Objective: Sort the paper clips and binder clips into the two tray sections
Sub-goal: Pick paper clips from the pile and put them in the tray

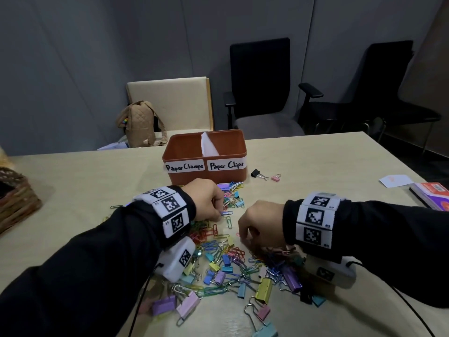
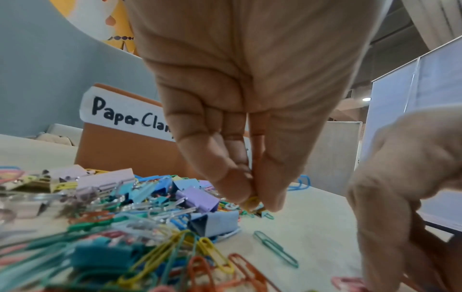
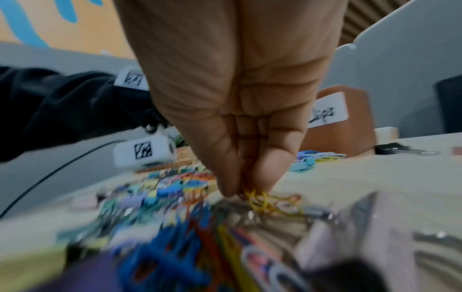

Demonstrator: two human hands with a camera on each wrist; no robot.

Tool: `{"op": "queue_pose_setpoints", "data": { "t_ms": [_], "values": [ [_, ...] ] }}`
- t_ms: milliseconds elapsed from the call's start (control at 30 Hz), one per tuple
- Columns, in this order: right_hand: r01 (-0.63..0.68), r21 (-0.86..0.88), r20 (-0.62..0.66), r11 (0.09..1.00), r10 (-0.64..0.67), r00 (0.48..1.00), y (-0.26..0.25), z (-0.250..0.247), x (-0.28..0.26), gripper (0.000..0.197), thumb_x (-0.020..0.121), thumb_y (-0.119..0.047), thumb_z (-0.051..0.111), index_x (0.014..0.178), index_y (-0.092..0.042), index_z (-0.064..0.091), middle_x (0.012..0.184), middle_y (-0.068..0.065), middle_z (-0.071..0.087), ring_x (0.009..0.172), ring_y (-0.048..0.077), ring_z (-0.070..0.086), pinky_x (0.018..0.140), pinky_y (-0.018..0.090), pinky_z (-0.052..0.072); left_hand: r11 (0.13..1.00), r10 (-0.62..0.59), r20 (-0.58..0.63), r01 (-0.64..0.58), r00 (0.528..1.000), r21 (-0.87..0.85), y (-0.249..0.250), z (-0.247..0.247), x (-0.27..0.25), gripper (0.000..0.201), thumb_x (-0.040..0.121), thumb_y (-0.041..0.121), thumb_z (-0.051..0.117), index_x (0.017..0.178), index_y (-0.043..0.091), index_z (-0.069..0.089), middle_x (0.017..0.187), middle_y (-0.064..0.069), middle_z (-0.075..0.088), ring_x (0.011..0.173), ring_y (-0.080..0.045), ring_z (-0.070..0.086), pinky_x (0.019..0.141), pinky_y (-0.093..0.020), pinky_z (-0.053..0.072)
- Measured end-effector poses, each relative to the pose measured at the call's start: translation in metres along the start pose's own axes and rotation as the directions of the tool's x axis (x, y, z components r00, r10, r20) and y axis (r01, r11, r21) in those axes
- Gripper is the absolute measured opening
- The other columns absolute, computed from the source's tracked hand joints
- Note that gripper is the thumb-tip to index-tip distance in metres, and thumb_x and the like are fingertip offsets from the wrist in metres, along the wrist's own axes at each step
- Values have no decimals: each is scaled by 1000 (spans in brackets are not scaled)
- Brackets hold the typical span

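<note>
A brown tray [image 1: 184,144] with a white divider stands at the table's middle, labelled "Paper Clamps" on the left and "Paper Clips" on the right. In front of it spreads a heap of coloured paper clips and binder clips [image 1: 230,263]. My left hand [image 1: 206,203] hovers over the heap's far end, fingers and thumb pinched on a yellow paper clip [image 2: 252,201]. My right hand [image 1: 260,224] reaches down at the heap's right side and pinches a tangle of yellow paper clips [image 3: 257,199]. The right wrist view is blurred.
A black binder clip [image 1: 257,173] and a small pink one [image 1: 276,177] lie right of the tray. A woven basket [image 1: 17,203] sits at the left edge, a card [image 1: 396,180] and a book [image 1: 432,194] at the right. Chairs stand behind the table.
</note>
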State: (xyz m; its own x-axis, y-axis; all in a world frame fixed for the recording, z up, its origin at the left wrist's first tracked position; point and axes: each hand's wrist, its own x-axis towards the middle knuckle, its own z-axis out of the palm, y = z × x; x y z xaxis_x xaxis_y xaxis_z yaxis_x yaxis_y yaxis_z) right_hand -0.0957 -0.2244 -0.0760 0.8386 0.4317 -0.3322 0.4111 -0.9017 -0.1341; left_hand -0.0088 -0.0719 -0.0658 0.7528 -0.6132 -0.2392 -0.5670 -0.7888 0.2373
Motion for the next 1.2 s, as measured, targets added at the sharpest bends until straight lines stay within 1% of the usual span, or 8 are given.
{"op": "queue_pose_setpoints", "data": {
  "t_ms": [200,400,567,733,867,1000,1133,1200],
  "values": [
    [25,-87,21,996,-24,1000,-1,10,-5,27,90,-21,60,117,-18,62,114,6,56,100,26,57,79,29,42,994,90,61,-93,994,60,10,14,-4,9,77,24,76,81,16,73,78,7,66,65,-1,52,61,-19,43],
    [36,-35,7,999,-36,999,1,13,-17,27,93,-24,55,118,-21,64,114,7,59,103,26,56,85,32,45,956,218,145,-241,965,169,23,22,3,2,78,14,70,79,16,72,92,-1,69,84,-18,62,70,-22,44],
    [11,-53,116,999,-5,993,0,12,-28,48,79,-47,70,123,-30,58,116,1,54,103,22,55,86,33,49,943,256,136,-278,957,185,25,23,2,7,80,9,67,84,10,72,67,13,56,73,-12,56,65,-20,45],
    [27,-147,116,989,-10,993,-2,9,-27,36,86,-14,63,121,-19,59,114,7,58,104,27,55,77,31,42,935,245,136,-271,960,227,26,23,1,2,81,14,67,80,15,66,63,14,47,71,-11,48,63,-21,39],
    [7,-141,131,990,11,991,-7,12,-25,27,87,-7,56,113,-11,62,109,11,64,102,31,57,80,33,44,934,225,161,-260,961,247,26,24,1,10,79,18,68,75,21,59,72,8,54,74,-14,50,65,-23,41],
    [-22,51,130,998,15,991,-2,7,-24,24,83,-9,68,107,-12,67,106,5,69,98,23,61,82,28,48,953,215,138,-239,967,188,23,26,2,21,76,17,70,66,21,51,69,9,53,70,-13,51,61,-23,41],
    [-100,288,98,952,75,992,14,-5,-19,20,76,-6,75,91,-17,69,72,-9,63,59,2,53,56,13,41,985,161,86,-165,983,46,14,24,1,31,74,23,78,62,22,49,63,11,51,59,-5,47,53,-21,38],
    [-145,508,88,849,116,989,24,-14,-17,21,78,3,70,82,-17,66,63,-9,62,50,-2,52,53,15,44,991,132,43,-131,990,-19,10,18,1,30,72,23,80,63,22,51,64,10,54,60,-7,49,55,-23,40]
  ]
}}
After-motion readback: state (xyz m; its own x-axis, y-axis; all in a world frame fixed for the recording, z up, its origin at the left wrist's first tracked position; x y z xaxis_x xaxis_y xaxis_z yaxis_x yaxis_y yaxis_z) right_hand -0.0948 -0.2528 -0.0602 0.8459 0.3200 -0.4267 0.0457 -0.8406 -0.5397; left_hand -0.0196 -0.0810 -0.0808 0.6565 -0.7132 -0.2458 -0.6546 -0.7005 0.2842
